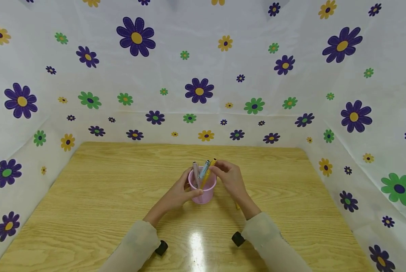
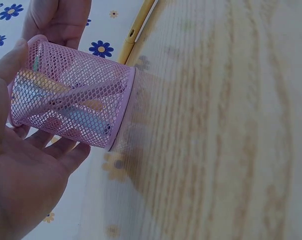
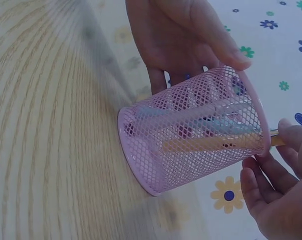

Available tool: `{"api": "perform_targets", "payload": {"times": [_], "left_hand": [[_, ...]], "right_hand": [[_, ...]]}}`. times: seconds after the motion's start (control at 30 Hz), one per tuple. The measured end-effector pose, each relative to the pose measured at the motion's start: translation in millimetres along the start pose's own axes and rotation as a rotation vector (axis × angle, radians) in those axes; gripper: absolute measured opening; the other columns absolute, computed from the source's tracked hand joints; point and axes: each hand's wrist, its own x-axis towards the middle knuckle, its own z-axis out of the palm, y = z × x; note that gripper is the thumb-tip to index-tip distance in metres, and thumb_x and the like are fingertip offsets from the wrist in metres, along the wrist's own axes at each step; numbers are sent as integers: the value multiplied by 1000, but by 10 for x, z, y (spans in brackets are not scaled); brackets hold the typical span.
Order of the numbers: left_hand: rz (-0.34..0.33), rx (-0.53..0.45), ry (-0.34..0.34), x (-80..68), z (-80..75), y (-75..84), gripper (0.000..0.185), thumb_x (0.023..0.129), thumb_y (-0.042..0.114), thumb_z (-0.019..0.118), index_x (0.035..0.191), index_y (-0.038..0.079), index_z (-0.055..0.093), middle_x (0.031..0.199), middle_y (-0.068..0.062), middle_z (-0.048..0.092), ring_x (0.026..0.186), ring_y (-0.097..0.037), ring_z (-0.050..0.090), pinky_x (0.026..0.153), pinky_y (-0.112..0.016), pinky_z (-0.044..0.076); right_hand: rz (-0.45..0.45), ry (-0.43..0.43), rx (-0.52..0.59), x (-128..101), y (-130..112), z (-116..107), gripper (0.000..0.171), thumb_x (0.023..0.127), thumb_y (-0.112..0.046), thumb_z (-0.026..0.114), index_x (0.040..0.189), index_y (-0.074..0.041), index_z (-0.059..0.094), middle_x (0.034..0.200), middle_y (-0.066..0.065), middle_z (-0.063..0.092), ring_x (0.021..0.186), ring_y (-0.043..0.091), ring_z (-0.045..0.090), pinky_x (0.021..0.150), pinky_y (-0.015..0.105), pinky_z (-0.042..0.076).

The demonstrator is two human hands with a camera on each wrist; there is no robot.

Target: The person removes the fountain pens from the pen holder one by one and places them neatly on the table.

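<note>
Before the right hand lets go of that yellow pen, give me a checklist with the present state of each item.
1. Pink mesh cup stands upright on the wooden table: ok.
2. Left hand steadies the cup, thumb at the rim, fingers round its side: ok.
3. Right hand has a grip on the top of the yellow pen: ok.
4. Yellow pen's lower end is inside the cup, seen through the mesh in the right wrist view: ok.
5. Yellow pen's tip rests on the cup's bottom: cannot tell.
6. Grey pen and blue pen are already in the cup, leaning: ok.
</note>
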Motion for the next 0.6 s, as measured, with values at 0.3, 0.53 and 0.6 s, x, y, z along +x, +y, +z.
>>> {"api": "perform_targets", "payload": {"times": [0.3, 0.53, 0.6], "left_hand": [[6, -15, -5, -5, 2, -6, 86, 99, 26, 73, 165, 25, 17, 164, -9, 31, 149, -33, 34, 121, -54, 29], [-8, -16, 2, -4, 6, 11, 88, 99, 25, 73, 166, 20, 15, 163, -9, 33, 148, -33, 36, 121, -54, 29], [-10, -14, 4, -5, 7, 13, 88, 100, 25, 72, 166, 20, 15, 163, -8, 33, 148, -34, 36, 121, -54, 29]], "right_hand": [[37, 16, 116, 2, -69, -65, 27, 100, -14, 71, 118, 7, 69, 110, 22, 74, 100, 36, 70, 94, 40, 58], [7, 90, 256, 54, -6, -96, 25, 99, -12, 73, 112, 8, 69, 112, 23, 74, 91, 15, 71, 86, 34, 61], [0, 116, 275, 57, -16, -111, 23, 99, -11, 72, 110, 8, 69, 112, 23, 73, 91, 15, 70, 86, 36, 61]]}}
